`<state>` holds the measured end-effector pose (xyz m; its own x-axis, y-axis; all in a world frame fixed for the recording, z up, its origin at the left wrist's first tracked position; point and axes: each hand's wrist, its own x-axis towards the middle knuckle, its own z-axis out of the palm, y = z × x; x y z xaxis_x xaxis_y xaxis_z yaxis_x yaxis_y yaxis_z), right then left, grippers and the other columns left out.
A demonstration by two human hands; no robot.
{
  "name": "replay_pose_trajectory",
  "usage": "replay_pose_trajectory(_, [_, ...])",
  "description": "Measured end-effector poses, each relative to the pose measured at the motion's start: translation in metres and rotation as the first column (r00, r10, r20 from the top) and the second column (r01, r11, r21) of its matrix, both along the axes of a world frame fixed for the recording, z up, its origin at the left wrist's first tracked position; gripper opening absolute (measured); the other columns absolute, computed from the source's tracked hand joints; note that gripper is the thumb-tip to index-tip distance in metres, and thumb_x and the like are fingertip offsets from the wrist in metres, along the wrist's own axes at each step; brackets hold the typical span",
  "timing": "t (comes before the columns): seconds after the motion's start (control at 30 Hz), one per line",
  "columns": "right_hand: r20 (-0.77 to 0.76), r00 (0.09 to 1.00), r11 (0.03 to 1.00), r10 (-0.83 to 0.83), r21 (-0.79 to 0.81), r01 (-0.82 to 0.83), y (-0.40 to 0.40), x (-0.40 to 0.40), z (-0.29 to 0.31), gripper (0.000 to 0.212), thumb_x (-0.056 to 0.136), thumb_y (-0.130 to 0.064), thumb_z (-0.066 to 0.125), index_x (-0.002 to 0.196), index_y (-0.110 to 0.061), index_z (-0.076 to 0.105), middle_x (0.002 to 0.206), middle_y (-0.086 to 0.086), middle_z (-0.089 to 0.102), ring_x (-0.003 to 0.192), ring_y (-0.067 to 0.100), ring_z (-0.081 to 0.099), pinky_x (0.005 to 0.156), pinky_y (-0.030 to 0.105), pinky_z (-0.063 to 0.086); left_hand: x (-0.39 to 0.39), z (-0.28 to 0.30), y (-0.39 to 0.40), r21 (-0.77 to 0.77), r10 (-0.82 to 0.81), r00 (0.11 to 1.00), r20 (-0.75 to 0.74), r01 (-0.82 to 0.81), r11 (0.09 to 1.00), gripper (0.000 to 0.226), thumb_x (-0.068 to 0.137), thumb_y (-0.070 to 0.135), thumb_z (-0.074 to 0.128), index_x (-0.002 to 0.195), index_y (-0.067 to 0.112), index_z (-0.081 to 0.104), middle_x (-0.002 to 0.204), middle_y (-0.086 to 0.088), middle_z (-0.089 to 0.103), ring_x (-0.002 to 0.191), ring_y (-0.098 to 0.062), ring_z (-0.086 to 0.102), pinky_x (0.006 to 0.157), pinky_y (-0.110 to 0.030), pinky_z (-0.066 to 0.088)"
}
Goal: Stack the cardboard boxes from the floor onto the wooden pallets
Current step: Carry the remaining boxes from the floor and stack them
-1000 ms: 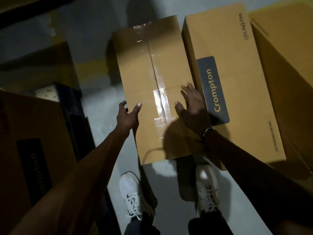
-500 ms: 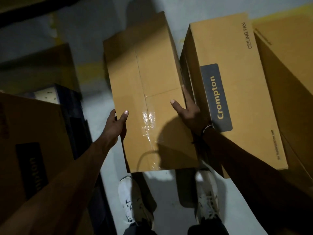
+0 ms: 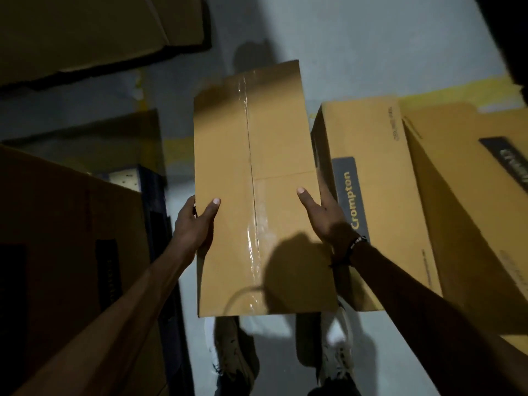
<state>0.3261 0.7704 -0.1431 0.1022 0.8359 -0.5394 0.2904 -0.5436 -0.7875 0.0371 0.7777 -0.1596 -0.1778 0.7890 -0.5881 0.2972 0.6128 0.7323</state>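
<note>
Tan cardboard box [image 3: 257, 178], glossy tape down its seam, gripped by left hand [image 3: 194, 227] and right hand [image 3: 325, 221].

text: "Crompton" | on: dark label [image 3: 351, 198] | of: cardboard box [image 3: 380, 178] right of held box

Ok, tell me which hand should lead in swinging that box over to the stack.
Left, probably. The left hand grips the box on the edge facing the stacked box, with nothing between; the right hand sits beside the Crompton box.
</note>
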Motion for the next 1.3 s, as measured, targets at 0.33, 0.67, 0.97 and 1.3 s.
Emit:
replay_pose_trajectory(0.33, [-0.014, 0.999, 0.986, 0.031, 0.162, -0.028, 0.026, 0.029, 0.283, 0.067, 0.101, -0.061, 0.049, 0.159, -0.056, 0.014, 0.167, -0.017, 0.026, 0.152, 0.012, 0.028, 0.112, 0.028, 0.025, 0.029, 0.285, 0.001, 0.214, 0.054, 0.998, 0.012, -0.055, 0.975, 0.066, 0.091, 0.067, 0.061, 0.148, 0.036, 0.046, 0.146, 0.007, 0.056, 0.132, -0.018, 0.054, 0.113, -0.051, 0.044])
replay_pose_trajectory(0.67, [-0.042, 0.982, 0.946, 0.182, 0.279, -0.163, -0.046, 0.052, 0.551, 0.067, 0.100, -0.063, 0.047, 0.158, -0.056, 0.014, 0.152, -0.037, 0.020, 0.141, -0.005, 0.024, 0.116, 0.031, 0.022, 0.046, 0.557, -0.119, 0.363, 0.173, 0.980, 0.100, -0.198, 0.910, 0.045, 0.095, 0.048, 0.067, 0.138, 0.051, 0.053, 0.131, 0.029, 0.062, 0.117, 0.010, 0.059, 0.095, -0.022, 0.050])
replay_pose_trajectory(0.97, [-0.075, 0.890, 0.861, 0.449, 0.302, -0.409, -0.148, 0.023, 0.671, 0.063, 0.098, -0.068, 0.047, 0.155, -0.059, 0.022, 0.161, -0.030, 0.029, 0.147, 0.004, 0.030, 0.121, 0.041, 0.026, 0.057, 0.674, -0.304, 0.426, 0.491, 0.836, 0.245, -0.548, 0.720, 0.068, 0.084, 0.051, 0.071, 0.147, 0.046, 0.045, 0.144, 0.032, 0.048, 0.120, 0.028, 0.044, 0.091, -0.005, 0.041])
replay_pose_trajectory(1.3, [-0.195, 0.647, 0.673, 0.737, 0.291, -0.680, -0.275, -0.011, 0.704, 0.061, 0.096, -0.061, 0.055, 0.153, -0.050, 0.037, 0.155, -0.016, 0.047, 0.144, 0.018, 0.042, 0.120, 0.054, 0.032, 0.110, 0.701, -0.525, 0.478, 0.718, 0.585, 0.377, -0.787, 0.390, 0.086, 0.067, 0.054, 0.074, 0.146, 0.040, 0.043, 0.139, 0.036, 0.048, 0.116, 0.029, 0.048, 0.083, -0.005, 0.048])
